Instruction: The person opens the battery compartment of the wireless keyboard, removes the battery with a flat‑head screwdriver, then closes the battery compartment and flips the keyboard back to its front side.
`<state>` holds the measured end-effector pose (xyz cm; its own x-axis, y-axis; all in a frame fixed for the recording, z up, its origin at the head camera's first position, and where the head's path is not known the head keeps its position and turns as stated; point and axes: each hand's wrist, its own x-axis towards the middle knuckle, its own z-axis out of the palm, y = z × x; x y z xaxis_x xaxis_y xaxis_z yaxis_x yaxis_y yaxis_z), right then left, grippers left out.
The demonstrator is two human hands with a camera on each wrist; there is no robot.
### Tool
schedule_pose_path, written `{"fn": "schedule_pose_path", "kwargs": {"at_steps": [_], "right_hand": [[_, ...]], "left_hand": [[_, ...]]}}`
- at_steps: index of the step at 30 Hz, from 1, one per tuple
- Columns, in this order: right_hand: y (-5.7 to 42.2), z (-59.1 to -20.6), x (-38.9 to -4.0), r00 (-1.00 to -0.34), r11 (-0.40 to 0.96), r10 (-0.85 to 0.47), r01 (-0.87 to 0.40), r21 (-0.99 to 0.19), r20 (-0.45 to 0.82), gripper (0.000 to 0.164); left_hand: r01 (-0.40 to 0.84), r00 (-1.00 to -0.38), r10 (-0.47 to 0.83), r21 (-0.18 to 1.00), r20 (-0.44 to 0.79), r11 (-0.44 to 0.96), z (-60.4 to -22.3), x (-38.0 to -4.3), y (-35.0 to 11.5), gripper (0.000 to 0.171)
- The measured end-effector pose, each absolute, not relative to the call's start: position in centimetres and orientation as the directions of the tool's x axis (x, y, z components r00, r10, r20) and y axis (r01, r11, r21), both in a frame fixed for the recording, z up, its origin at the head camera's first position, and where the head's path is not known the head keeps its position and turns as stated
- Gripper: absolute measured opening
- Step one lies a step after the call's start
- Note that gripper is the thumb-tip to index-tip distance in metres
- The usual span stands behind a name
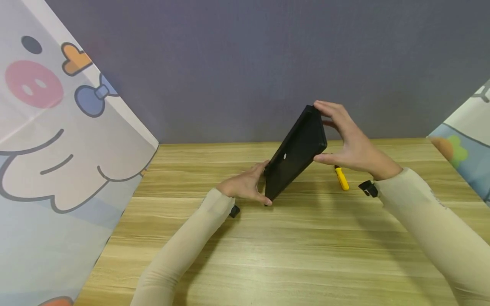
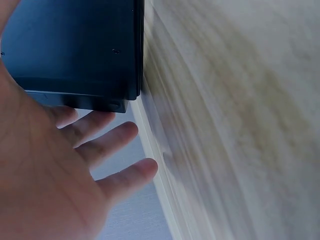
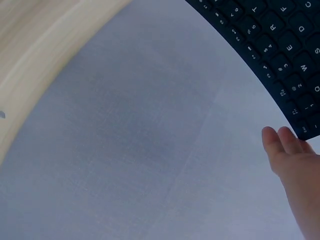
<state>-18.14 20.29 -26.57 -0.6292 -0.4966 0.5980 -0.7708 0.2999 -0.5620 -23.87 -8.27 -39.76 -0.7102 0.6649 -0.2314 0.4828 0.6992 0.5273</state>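
A black keyboard (image 1: 296,159) is held slanted over the table, its left end low by the wood and its right end raised. Its plain underside, with a small white oval mark, faces the head view. Letter keys on the keyboard (image 3: 295,47) show in the right wrist view. My left hand (image 1: 246,183) grips the low end between thumb and fingers. In the left wrist view, fingertips (image 2: 102,116) lie along the edge of the black casing (image 2: 70,45), which has small screws. My right hand (image 1: 354,146) holds the raised end, thumb at the near corner, fingers at the far one.
A screwdriver with a yellow handle (image 1: 342,179) lies on the wooden table (image 1: 268,255), below the right hand. A grey panel (image 1: 245,72) stands behind the table. Cartoon-printed sheets (image 1: 34,127) flank it on both sides.
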Motion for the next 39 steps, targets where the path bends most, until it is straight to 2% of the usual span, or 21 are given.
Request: {"fn": "schedule_pose_path", "kwargs": {"at_steps": [6, 13, 18, 24, 30, 39], "right_hand": [[20.8, -26.6, -17.9, -0.633, 0.303, -0.504, -0.767, -0.566, 0.588, 0.090], [23.2, -28.2, -18.9, -0.693, 0.491, -0.488, -0.721, -0.489, 0.532, 0.100], [24.4, -28.8, -19.0, -0.729, 0.545, -0.499, -0.684, -0.484, 0.468, 0.101], [25.4, -29.9, -18.6, -0.775, 0.588, -0.510, -0.631, -0.505, 0.373, 0.100], [25.8, -31.6, -18.9, -0.783, 0.609, -0.527, -0.619, -0.497, 0.330, 0.101], [25.8, -34.0, -19.5, -0.801, 0.592, -0.545, -0.577, -0.562, 0.248, 0.105]], "left_hand": [[0.480, -0.709, 0.664, 0.526, -0.239, 0.702, -39.7, -23.6, -8.5, 0.130], [0.492, -0.716, 0.655, 0.492, -0.242, 0.719, -39.4, -23.4, -8.8, 0.131], [0.493, -0.723, 0.648, 0.478, -0.239, 0.727, -39.3, -23.4, -9.3, 0.132], [0.465, -0.745, 0.612, 0.452, -0.265, 0.761, -39.2, -23.3, -10.1, 0.130], [0.453, -0.763, 0.582, 0.410, -0.280, 0.792, -38.8, -23.3, -10.8, 0.129], [0.432, -0.782, 0.541, 0.355, -0.311, 0.829, -38.4, -23.2, -11.9, 0.131]]}}
